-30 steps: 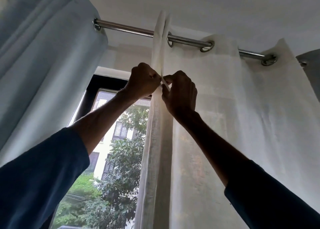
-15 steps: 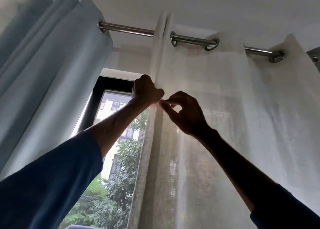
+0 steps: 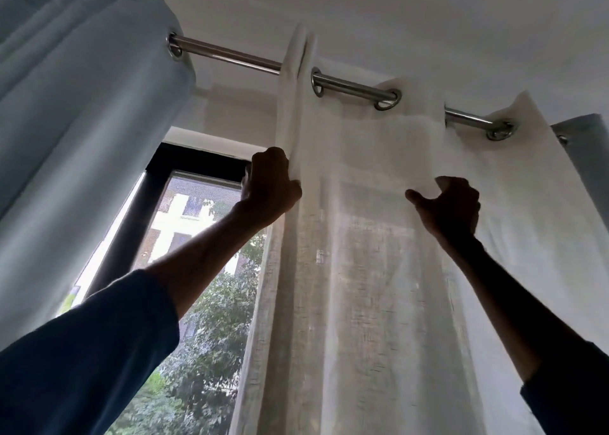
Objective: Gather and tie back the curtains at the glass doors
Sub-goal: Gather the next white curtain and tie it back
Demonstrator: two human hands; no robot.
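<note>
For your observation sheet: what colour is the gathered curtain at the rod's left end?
The curtain is pale blue; seen in the head view.

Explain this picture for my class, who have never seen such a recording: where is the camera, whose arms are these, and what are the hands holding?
There is no machine here. A person wears one camera on the head, so you see that person's own arms reaching up. No table appears; the scene is a window. A metal rod runs across the top. From it hang a pale blue curtain, bunched at the left, and a white sheer curtain, threaded on by metal eyelets. The left hand grips the sheer curtain's folded left edge. The right hand, further right, pinches a fold of the same curtain. Trees show through the glass.
</note>
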